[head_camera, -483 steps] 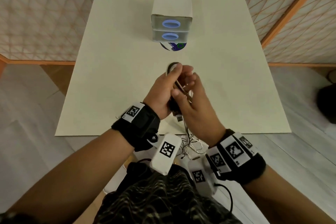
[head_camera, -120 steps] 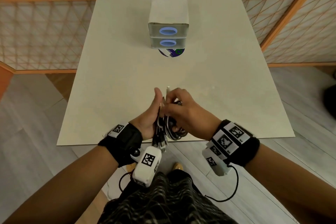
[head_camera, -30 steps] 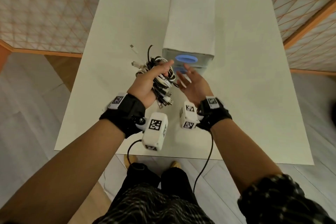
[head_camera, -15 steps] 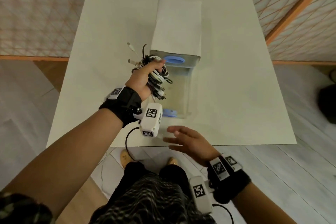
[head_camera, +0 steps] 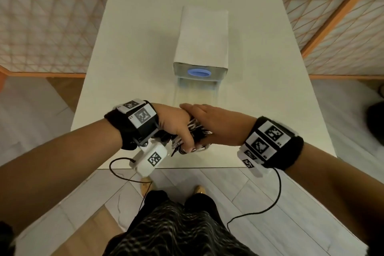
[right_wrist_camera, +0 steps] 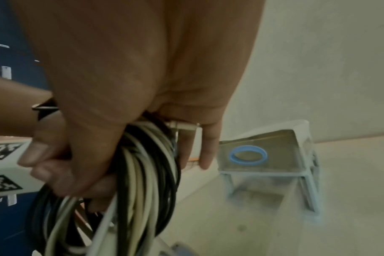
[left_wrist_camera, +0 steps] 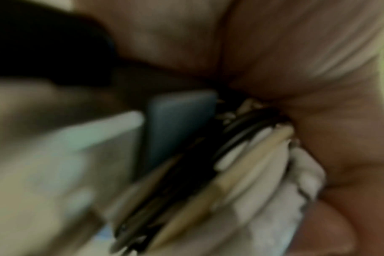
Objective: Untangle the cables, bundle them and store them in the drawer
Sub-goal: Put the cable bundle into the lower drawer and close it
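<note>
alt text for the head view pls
Both hands, left hand and right hand, grip a coiled cable bundle over the open lower drawer of a small drawer unit on a white table.

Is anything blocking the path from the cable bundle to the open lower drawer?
Nothing visible does. Both the left hand and right hand hold the cable bundle at the front end of the pulled-out lower drawer, whose visible part looks empty.

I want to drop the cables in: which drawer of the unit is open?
The lower drawer, pulled out toward the hands; the upper drawer with its blue ring handle stays shut.
</note>
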A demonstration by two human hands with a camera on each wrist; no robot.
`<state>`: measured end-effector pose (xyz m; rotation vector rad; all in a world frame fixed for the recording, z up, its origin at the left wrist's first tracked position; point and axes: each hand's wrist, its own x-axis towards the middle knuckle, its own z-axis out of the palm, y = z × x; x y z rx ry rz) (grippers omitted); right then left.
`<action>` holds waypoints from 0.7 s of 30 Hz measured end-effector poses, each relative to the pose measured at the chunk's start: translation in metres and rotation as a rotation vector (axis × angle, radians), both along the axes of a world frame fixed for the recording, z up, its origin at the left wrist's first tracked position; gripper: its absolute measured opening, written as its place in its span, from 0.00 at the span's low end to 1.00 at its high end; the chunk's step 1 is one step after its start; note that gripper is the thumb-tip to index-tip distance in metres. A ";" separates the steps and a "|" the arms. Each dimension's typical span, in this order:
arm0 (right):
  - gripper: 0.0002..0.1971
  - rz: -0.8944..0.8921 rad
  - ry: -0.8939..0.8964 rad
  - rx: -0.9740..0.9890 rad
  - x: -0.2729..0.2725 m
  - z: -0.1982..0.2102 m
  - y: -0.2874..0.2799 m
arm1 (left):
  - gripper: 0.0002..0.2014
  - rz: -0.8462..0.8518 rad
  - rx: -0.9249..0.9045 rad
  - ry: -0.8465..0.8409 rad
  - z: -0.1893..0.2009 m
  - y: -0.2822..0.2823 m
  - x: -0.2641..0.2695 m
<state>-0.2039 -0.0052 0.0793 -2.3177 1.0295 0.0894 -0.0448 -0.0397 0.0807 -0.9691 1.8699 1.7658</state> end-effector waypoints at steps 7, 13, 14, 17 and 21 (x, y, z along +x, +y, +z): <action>0.31 -0.194 -0.165 -0.054 -0.009 -0.012 -0.014 | 0.10 0.258 -0.409 0.025 -0.008 -0.015 -0.002; 0.26 -0.337 -0.254 -0.052 -0.001 -0.022 -0.040 | 0.11 0.516 -0.629 0.142 -0.022 -0.026 0.006; 0.26 -0.343 -0.262 -0.050 0.001 -0.023 -0.043 | 0.11 0.536 -0.655 0.164 -0.024 -0.026 0.007; 0.25 -0.308 -0.260 -0.111 0.006 -0.029 -0.050 | 0.14 0.586 -0.735 0.226 -0.032 -0.023 0.007; 0.26 -0.284 -0.237 -0.146 0.003 -0.034 -0.050 | 0.16 0.660 -0.679 0.285 -0.040 -0.023 0.008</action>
